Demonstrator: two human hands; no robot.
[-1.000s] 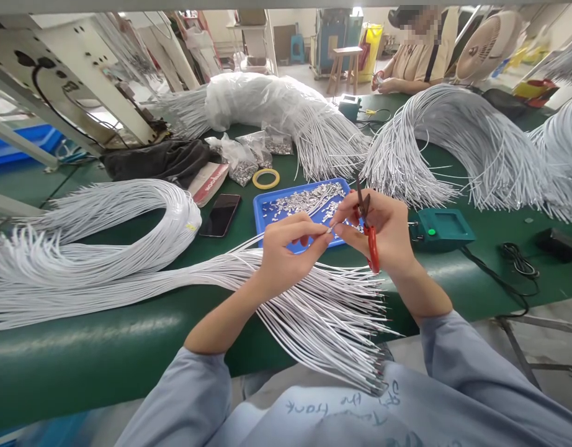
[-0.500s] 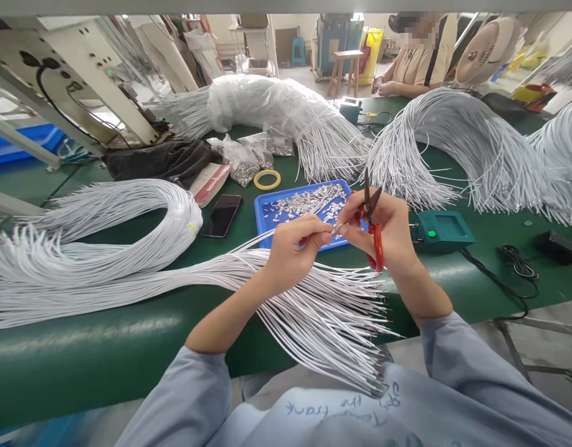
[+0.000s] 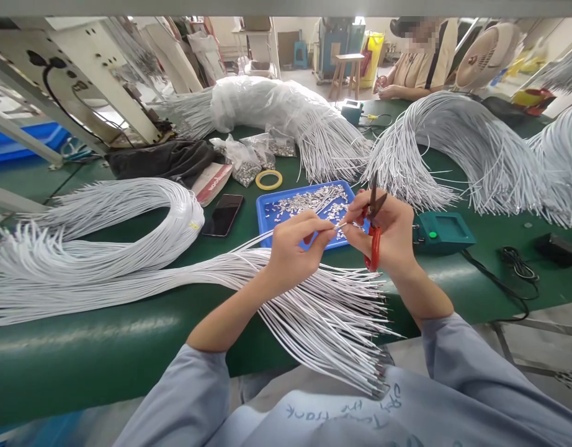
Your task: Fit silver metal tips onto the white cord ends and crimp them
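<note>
Worker's clothing, seen on the near side of the green table rim (image 3: pixel 104 347). Left sleeve (image 3: pixel 188 397) and right sleeve (image 3: pixel 467 366): pale grey-blue cloth, loose and softly creased, ending just short of the rim. Garment front (image 3: pixel 314 428), farthest from the rim: same cloth, with dark blue handwritten lettering (image 3: pixel 346 410). Left hand (image 3: pixel 290 248) and right hand (image 3: pixel 393 236), beyond the rim: bare.

Blue handwriting on the grey smock (image 3: pixel 342 411): upside down, not clearly legible. Red print on the white packet (image 3: pixel 213 182): too small to read.
</note>
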